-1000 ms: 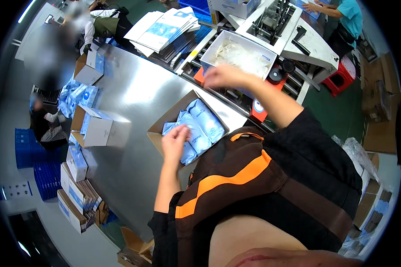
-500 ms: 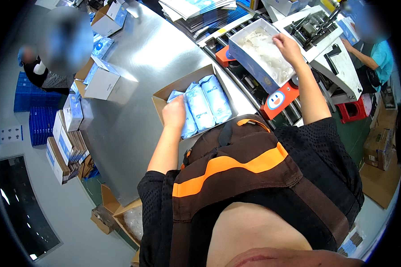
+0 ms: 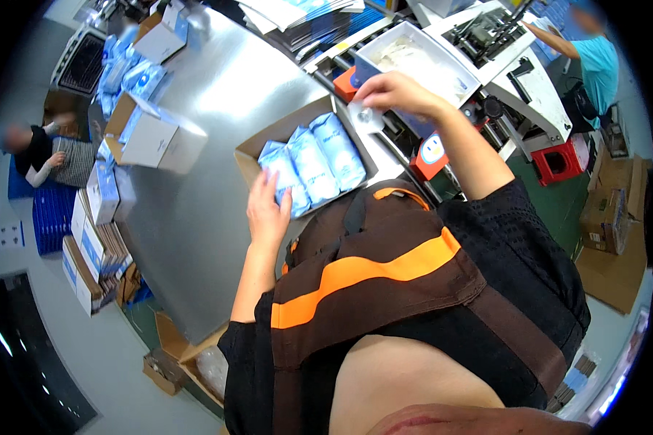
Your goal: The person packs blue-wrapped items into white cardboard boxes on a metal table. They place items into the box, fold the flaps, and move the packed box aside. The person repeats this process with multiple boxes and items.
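Note:
An open cardboard box (image 3: 250, 165) sits at the near edge of the metal table, with three pale-blue soft packets (image 3: 313, 168) side by side inside. My left hand (image 3: 267, 210) rests at the box's left side, fingers spread, their tips touching the leftmost packet. Over the box's right side is my right hand (image 3: 395, 94), its thumb and fingers pinched on a small clear plastic piece (image 3: 366, 118). Beyond that hand stands an open blue-and-white box (image 3: 376, 67) of translucent pieces (image 3: 413, 59), resting on a roller conveyor (image 3: 406, 150).
More cartons (image 3: 146, 138) and a heap of blue packets (image 3: 127, 72) line the table's left side. Flat cartons (image 3: 297, 18) lie stacked at the back. A white machine (image 3: 530, 94) stands at right. One person (image 3: 595, 72) works beside it; another (image 3: 40, 156) is at far left.
My right hand has come left from the box of translucent pieces, bringing a clear plastic piece over the packet box. The fingers of my left hand have spread on the leftmost packet.

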Demonstrator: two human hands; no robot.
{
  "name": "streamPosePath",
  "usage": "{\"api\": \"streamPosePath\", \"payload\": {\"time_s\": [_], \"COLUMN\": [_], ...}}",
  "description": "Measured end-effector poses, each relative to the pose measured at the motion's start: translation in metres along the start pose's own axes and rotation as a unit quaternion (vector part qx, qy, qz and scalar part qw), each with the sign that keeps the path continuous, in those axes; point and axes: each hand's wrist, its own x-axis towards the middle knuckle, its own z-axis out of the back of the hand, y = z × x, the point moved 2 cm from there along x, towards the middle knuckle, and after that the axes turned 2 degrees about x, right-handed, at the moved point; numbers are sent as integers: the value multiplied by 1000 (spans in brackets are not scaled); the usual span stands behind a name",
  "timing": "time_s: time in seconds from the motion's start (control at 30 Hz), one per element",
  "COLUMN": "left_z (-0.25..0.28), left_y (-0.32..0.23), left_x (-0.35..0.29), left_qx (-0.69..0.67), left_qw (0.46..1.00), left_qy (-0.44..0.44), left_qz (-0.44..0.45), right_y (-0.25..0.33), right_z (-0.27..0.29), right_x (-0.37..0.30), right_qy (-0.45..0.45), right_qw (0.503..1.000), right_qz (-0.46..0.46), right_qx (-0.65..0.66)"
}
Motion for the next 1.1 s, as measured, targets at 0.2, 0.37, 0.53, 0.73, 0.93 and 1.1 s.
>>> {"api": "streamPosePath", "payload": {"time_s": [0.2, 0.37, 0.53, 0.73, 0.93, 1.1], "left_z": [-7, 12, 9, -40, -105, -117], "left_y": [28, 12, -12, -34, 35, 34], "left_x": [-28, -21, -11, 30, 44, 42], "left_qx": [-99, -163, -50, 77, 8, 21], "left_qw": [940, 925, 955, 920, 994, 984], "left_qy": [122, 170, 248, 384, 28, -35], "left_qz": [304, 298, 153, 33, -105, -171], "right_y": [-43, -31, -4, -128, -2, -5], "right_z": [-152, -136, -75, -161, -142, -142], "right_x": [53, 43, 10, 64, 126, 111], "right_qy": [269, 54, -48, 237, 68, -103], "right_qw": [907, 884, 891, 913, 930, 903], "right_qz": [15, 105, -197, 37, 78, 149], "right_qx": [-324, -452, -406, -331, -354, -389]}}
